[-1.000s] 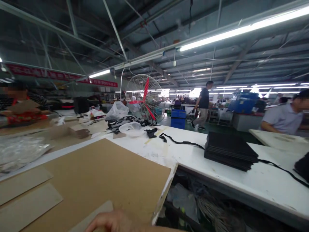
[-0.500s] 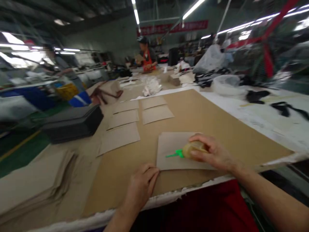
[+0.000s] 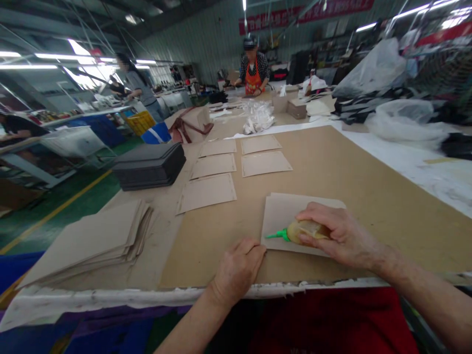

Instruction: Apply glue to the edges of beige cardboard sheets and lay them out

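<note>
My right hand [image 3: 341, 233] is wrapped around a squeeze glue bottle [image 3: 304, 230], yellowish and translucent, with a green nozzle. The bottle lies nearly level, its nozzle tip over the left edge of a beige cardboard sheet [image 3: 283, 209], close to the near-left corner. Another sheet's edge shows just under this one at the top left. At that near-left corner, my left hand [image 3: 239, 269] has its fingers curled together and pinches the sheet's edge. Whether the nozzle touches the cardboard, I cannot tell.
Several cardboard pieces [image 3: 212, 189] lie in two columns ahead. To the left are a stack of cardboard sheets [image 3: 92, 231] and a dark grey stack [image 3: 147, 167]. Crumpled plastic [image 3: 258, 117] sits farther back. A person in an orange apron [image 3: 253, 78] stands at the far end.
The head view has turned left, so everything sits farther right. The glue bottle has moved left over the sheet, its nozzle now nearer the left edge. My left hand stays at the corner.
</note>
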